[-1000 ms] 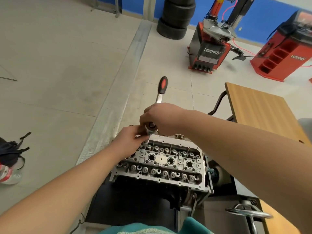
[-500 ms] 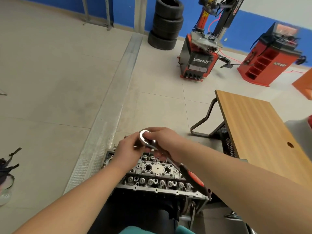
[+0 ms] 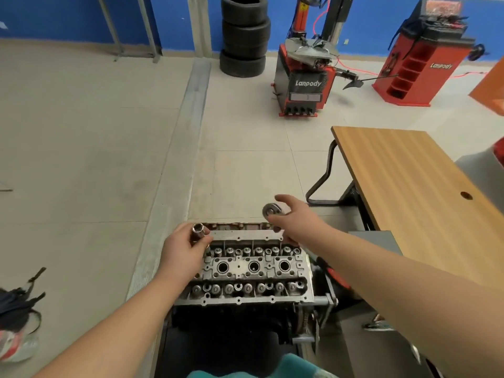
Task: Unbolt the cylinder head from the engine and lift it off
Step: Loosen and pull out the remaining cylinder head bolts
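The bare aluminium cylinder head [image 3: 245,271] sits on the engine on a stand right below me, valve springs and three plug wells showing. My left hand [image 3: 182,249] holds a steel socket [image 3: 198,231] upright over the head's far left corner. My right hand [image 3: 297,221] grips the ratchet near its round head [image 3: 270,210], above the far right corner. The ratchet's red and black handle [image 3: 331,272] runs back under my forearm. Socket and ratchet are apart.
A wooden table [image 3: 417,197] stands close on the right. Further off are a red tyre changer [image 3: 305,77], a red wheel balancer [image 3: 420,58] and stacked tyres [image 3: 245,36]. A dark bag [image 3: 16,304] lies on the floor at left. A floor rail [image 3: 177,159] runs away.
The ratchet came off the socket: my right hand carried it right, while my left hand kept the socket. Earlier both were joined over the head's left end. My view tilted up.
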`<state>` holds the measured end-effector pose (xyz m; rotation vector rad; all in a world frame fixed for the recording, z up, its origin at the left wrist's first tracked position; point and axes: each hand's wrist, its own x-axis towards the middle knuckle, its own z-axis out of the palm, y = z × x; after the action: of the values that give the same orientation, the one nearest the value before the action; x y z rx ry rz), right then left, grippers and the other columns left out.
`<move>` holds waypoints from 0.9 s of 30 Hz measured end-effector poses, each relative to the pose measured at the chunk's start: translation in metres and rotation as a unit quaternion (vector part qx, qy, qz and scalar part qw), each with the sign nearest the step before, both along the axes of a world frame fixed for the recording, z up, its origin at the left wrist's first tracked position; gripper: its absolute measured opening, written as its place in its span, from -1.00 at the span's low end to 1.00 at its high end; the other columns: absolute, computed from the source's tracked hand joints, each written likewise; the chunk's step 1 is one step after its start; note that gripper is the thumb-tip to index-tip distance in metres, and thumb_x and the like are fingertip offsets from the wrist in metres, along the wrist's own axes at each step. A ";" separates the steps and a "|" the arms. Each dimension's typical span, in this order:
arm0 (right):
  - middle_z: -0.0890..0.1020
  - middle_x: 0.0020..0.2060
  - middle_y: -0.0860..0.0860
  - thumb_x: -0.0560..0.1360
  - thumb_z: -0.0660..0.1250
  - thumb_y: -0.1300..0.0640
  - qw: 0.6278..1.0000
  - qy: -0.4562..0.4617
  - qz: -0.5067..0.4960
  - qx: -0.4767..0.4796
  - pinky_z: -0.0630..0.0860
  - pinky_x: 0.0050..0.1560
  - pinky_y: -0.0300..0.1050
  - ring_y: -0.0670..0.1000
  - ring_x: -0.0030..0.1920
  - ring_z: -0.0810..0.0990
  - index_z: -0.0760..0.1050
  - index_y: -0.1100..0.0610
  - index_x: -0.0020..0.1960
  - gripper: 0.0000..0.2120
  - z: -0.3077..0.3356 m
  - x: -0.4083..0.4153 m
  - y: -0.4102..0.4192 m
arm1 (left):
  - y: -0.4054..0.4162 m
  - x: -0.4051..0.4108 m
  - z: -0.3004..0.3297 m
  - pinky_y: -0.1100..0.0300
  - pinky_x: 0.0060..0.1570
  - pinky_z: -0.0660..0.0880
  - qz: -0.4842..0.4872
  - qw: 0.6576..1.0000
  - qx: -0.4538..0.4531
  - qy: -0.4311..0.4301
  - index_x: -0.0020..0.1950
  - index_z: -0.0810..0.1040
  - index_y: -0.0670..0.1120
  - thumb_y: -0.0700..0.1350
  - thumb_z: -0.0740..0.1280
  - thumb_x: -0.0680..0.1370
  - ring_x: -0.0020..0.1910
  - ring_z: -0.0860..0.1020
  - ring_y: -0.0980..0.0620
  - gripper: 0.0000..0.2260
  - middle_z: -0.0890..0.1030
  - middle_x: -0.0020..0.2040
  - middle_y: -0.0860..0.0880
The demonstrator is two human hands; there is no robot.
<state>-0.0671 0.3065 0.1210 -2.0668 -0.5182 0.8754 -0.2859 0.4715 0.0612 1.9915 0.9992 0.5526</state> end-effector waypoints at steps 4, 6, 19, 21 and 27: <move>0.63 0.26 0.09 0.56 0.21 0.38 0.982 -0.118 -0.022 -0.146 0.48 -0.49 -0.19 0.07 -0.28 0.65 0.39 -0.14 0.57 -0.32 -0.062 0.070 -0.081 | -0.006 0.002 0.004 0.26 -0.03 0.52 0.025 1.000 -0.001 0.011 -0.07 0.65 0.10 -0.16 0.50 0.58 -0.02 0.64 0.12 -0.84 0.65 -0.04 0.11; 0.59 0.34 0.09 0.55 0.19 0.39 0.967 -0.162 -0.027 -0.194 0.43 -0.56 -0.27 0.06 -0.28 0.66 0.38 -0.17 0.57 -0.30 -0.087 0.097 -0.116 | -0.008 0.004 0.004 0.01 0.07 0.62 0.044 0.999 -0.026 0.016 -0.04 0.66 0.06 -0.16 0.49 0.59 -0.01 0.69 -0.04 -0.89 0.69 -0.02 0.03; 0.49 0.30 0.11 0.59 0.16 0.36 0.896 -0.293 0.061 -0.328 0.41 -0.46 -0.12 0.13 -0.17 0.59 0.23 -0.19 0.59 -0.30 -0.161 0.172 -0.194 | -0.024 0.019 0.009 0.10 -0.01 0.43 0.126 0.988 0.011 0.091 -0.01 0.66 0.04 -0.13 0.44 0.62 -0.02 0.60 -0.01 -0.94 0.67 -0.06 0.06; 0.47 0.30 0.08 0.58 0.17 0.38 0.889 -0.305 0.082 -0.332 0.40 -0.47 -0.12 0.11 -0.18 0.58 0.21 -0.19 0.59 -0.29 -0.159 0.175 -0.191 | -0.026 0.020 0.009 0.08 0.01 0.43 0.131 0.986 0.017 0.102 0.02 0.67 0.01 -0.13 0.44 0.62 0.01 0.60 -0.05 -0.95 0.66 -0.08 0.05; 0.50 0.29 0.05 0.58 0.23 0.26 0.875 -0.313 0.093 -0.357 0.43 -0.41 -0.10 0.10 -0.12 0.60 0.07 -0.26 0.62 -0.25 -0.160 0.178 -0.185 | -0.030 0.023 0.013 0.06 0.03 0.45 0.146 0.984 0.014 0.103 0.07 0.68 -0.03 -0.14 0.43 0.63 0.01 0.60 -0.06 -0.95 0.67 -0.07 0.03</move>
<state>0.1105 0.1218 -0.0392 -3.0553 -0.8335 0.5083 -0.2628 0.4411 0.0743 1.9672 1.4344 0.5248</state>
